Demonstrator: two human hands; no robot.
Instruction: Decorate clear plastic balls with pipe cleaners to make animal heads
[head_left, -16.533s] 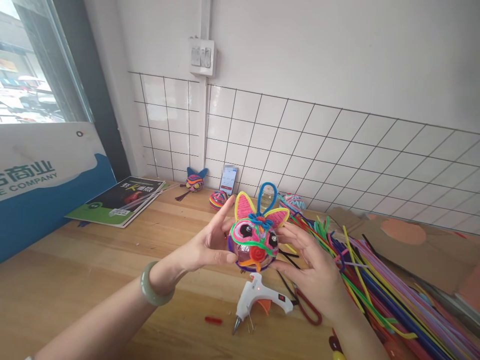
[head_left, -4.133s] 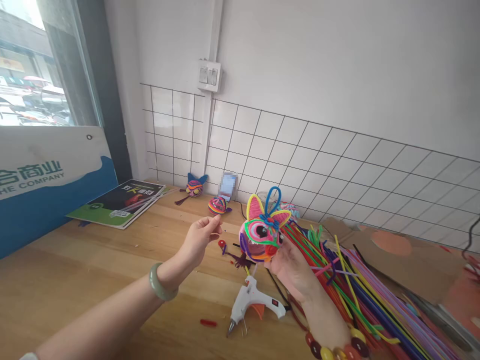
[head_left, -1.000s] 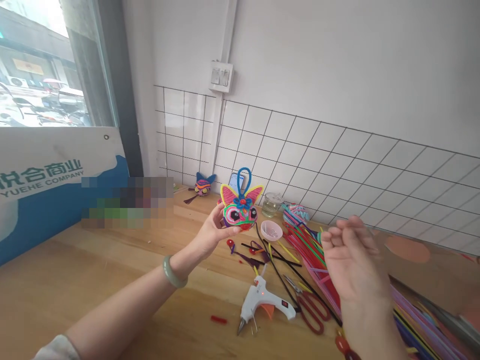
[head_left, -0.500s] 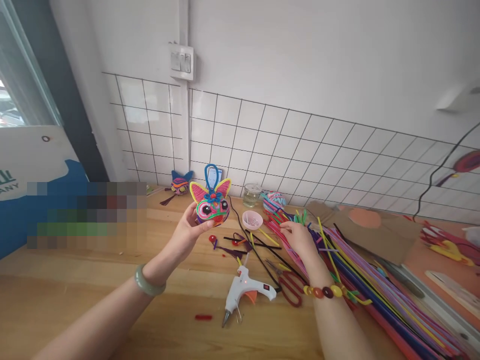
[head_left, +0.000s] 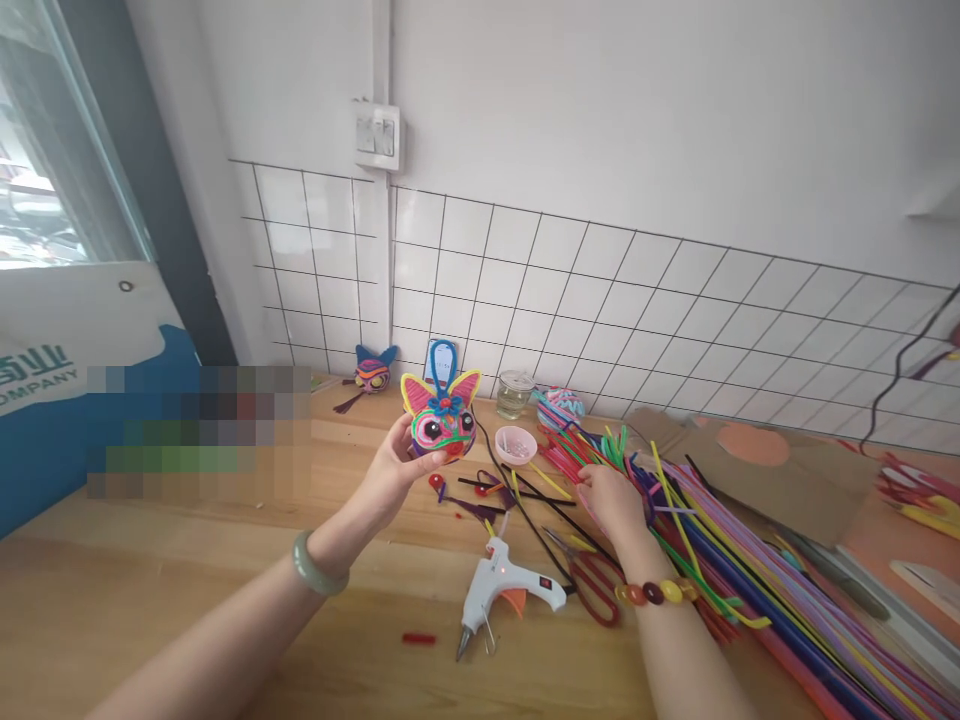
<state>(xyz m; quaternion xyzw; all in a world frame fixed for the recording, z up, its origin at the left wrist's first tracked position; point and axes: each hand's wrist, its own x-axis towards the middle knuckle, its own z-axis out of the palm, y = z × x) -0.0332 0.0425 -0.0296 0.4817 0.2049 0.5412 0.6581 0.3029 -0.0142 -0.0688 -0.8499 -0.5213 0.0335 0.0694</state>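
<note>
My left hand [head_left: 405, 462] holds up a round animal-head ornament [head_left: 444, 425] with yellow-edged pink ears, black eyes and a blue loop on top. The fingers wrap its left side and the thumb lies along its lower front. My right hand [head_left: 611, 495] rests at the near end of the heap of coloured pipe cleaners [head_left: 570, 450], its fingertips pressed together at pink and red stems. Whether a stem is pinched between them is too small to tell. A white glue gun [head_left: 499, 585] lies between my forearms, beside red-handled scissors [head_left: 592, 590].
Behind stand a second ornament [head_left: 373, 370], a phone [head_left: 441, 360], a glass jar [head_left: 515, 395], a pink bowl [head_left: 515, 446] and a striped ball [head_left: 560, 408]. Cardboard [head_left: 772, 480] lies at right. A red piece [head_left: 418, 638] and purple tassels lie on the wooden table [head_left: 337, 660].
The whole view has shifted, so the scene sits slightly farther right and lower. My left hand still holds the ornament. My right hand remains at the pipe cleaners, its fingers slightly more curled.
</note>
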